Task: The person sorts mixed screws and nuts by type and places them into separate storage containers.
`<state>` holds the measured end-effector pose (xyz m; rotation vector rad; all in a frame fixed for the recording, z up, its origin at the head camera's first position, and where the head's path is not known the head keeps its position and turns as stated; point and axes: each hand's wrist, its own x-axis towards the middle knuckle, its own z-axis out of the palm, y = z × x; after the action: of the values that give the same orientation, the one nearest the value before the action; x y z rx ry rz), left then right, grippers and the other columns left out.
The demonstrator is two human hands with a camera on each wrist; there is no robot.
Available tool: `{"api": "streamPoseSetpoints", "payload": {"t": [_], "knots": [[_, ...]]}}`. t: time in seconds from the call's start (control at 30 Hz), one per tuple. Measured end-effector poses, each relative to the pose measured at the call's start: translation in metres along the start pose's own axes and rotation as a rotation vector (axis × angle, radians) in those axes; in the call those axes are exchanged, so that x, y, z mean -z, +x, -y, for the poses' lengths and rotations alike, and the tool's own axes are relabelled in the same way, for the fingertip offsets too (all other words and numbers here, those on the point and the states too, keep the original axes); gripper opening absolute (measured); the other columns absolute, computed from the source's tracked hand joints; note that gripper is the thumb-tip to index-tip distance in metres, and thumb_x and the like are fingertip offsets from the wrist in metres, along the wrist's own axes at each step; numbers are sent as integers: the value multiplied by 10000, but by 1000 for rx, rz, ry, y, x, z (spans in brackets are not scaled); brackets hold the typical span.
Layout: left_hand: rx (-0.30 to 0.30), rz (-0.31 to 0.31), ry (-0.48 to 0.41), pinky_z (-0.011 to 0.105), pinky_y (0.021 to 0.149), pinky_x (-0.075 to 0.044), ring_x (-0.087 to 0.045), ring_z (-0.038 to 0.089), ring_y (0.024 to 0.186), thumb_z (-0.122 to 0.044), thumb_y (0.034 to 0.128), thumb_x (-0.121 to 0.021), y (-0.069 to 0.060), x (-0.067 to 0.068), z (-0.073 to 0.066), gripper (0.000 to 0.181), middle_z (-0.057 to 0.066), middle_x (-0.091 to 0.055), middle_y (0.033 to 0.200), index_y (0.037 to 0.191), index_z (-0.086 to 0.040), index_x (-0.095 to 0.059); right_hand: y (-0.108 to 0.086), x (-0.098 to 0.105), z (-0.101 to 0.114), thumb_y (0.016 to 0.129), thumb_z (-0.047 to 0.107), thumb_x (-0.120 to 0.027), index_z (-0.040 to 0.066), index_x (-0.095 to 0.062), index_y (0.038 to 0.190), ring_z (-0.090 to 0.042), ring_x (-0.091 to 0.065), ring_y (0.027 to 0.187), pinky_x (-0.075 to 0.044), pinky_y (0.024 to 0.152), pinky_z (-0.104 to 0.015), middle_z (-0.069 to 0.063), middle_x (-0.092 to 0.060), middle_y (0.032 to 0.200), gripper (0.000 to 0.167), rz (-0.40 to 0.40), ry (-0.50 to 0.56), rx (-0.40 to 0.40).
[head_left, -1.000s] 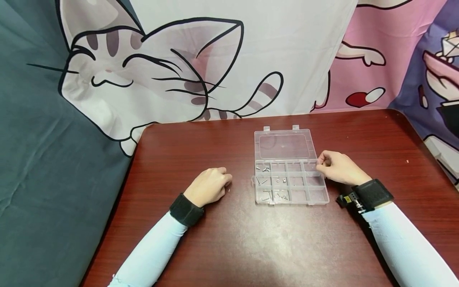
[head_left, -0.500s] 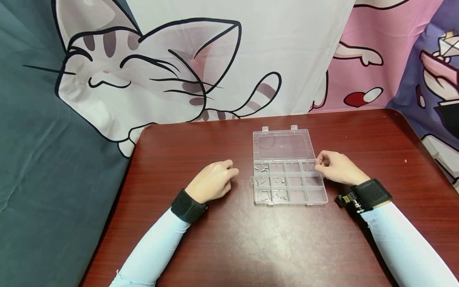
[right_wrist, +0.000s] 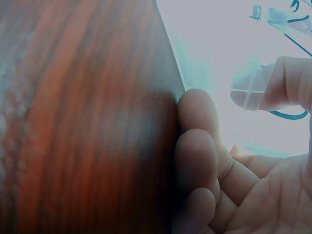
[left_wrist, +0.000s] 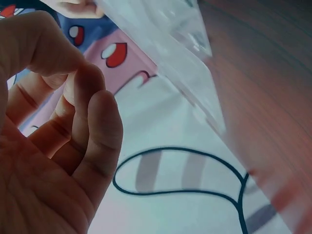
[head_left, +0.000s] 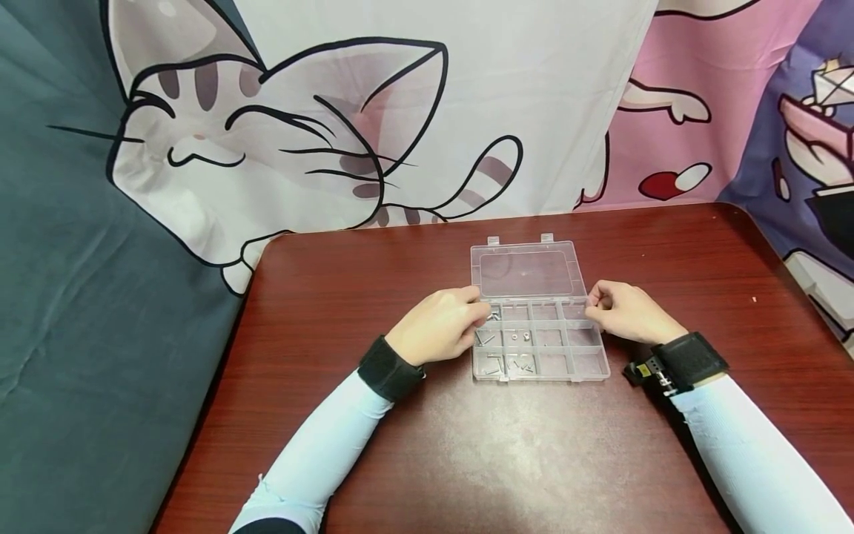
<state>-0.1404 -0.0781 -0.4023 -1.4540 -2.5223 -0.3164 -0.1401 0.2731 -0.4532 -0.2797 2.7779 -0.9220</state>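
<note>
A clear plastic compartment box [head_left: 555, 363] lies on the table, its lid [head_left: 527, 271] folded back. Small metal screws [head_left: 492, 367] and little round metal pieces [head_left: 525, 337] fill several left-hand compartments. My left hand [head_left: 437, 326] is at the box's upper left corner, partly covering a compartment. Its fingers [left_wrist: 105, 122] are curled and tips meet in the left wrist view; nothing shows between them. My right hand [head_left: 630, 311] grips the box's right edge: the thumb [right_wrist: 258, 92] shows through clear plastic, the fingers [right_wrist: 197, 156] along the outer side.
The box stands right of centre on a reddish-brown wooden table [head_left: 400, 475]. A tiny pale speck [head_left: 755, 300] lies at the far right. Printed fabric [head_left: 567, 89] hangs directly behind the table's back edge.
My left hand has moved right across the table, from beside the box to over its left edge. My right hand has stayed at the right edge.
</note>
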Motion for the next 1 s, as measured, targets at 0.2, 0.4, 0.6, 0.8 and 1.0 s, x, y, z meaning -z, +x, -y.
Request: {"api": "streamPoseSetpoints", "payload": {"t": [0.2, 0.4, 0.6, 0.8, 1.0], "knots": [[-37, -24, -44, 247, 576, -383, -449, 116, 619, -20, 799, -599, 24, -8, -12, 141, -34, -423, 768, 806, -147, -539, 0, 0, 0, 911, 180, -623, 109, -589, 898, -132, -567, 612, -406, 581, -267, 6, -590, 665, 80, -3, -3, -1], [-76, -34, -73, 237, 588, -391, -458, 112, 626, -22, 830, -581, 47, -14, -24, 117, -37, -433, 774, 827, -136, -554, 1, 0, 0, 909, 178, -626, 110, -586, 896, -132, -555, 610, -405, 582, -264, 7, -581, 661, 80, -3, -10, -5], [-111, -35, -94, 229, 638, -415, -480, 105, 667, -27, 850, -567, 65, -18, -39, 113, -32, -482, 805, 856, -139, -582, 2, 0, 0, 901, 171, -627, 107, -591, 893, -127, -543, 601, -411, 566, -264, 1, -581, 665, 73, -5, -3, -4], [-158, -77, -119, 225, 661, -404, -458, 105, 688, -38, 880, -554, 74, -22, -51, 105, -21, -483, 804, 858, -134, -590, 2, 0, 0, 895, 169, -623, 102, -592, 904, -126, -545, 600, -408, 560, -265, 7, -585, 658, 74, 7, 1, -8], [-162, -80, -142, 220, 647, -397, -453, 96, 695, -36, 884, -556, 76, -27, -54, 102, -18, -484, 814, 857, -131, -582, 1, 1, 1, 903, 175, -619, 95, -589, 919, -132, -553, 601, -405, 559, -270, 7, -593, 657, 87, 23, 8, -15]]}}
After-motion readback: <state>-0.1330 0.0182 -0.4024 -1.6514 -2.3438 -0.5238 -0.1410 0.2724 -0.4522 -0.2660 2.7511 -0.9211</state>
